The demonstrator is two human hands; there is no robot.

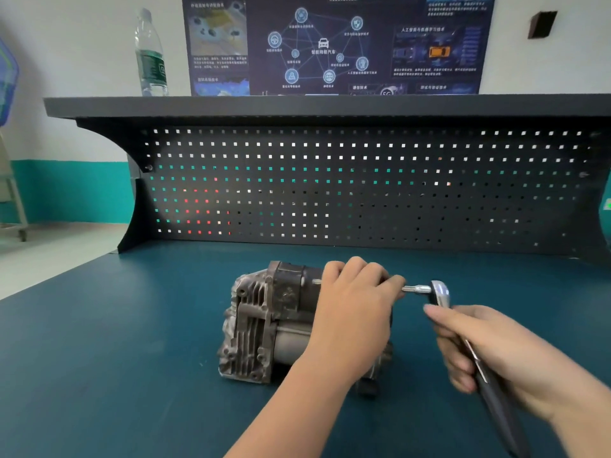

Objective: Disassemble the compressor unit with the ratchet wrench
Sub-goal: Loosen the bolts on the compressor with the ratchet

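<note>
Left hand (355, 302) covers the compressor unit's (264, 322) right end; the ratchet wrench (463, 342) handle runs off the bottom edge.

Even indoor light, soft focus, wide-angle edge bending

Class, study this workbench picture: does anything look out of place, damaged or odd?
Nothing is spilled or askew. The compressor looks worn and corroded. One odd item: a water bottle stands on the shelf above the bench, among no other tools.
</note>
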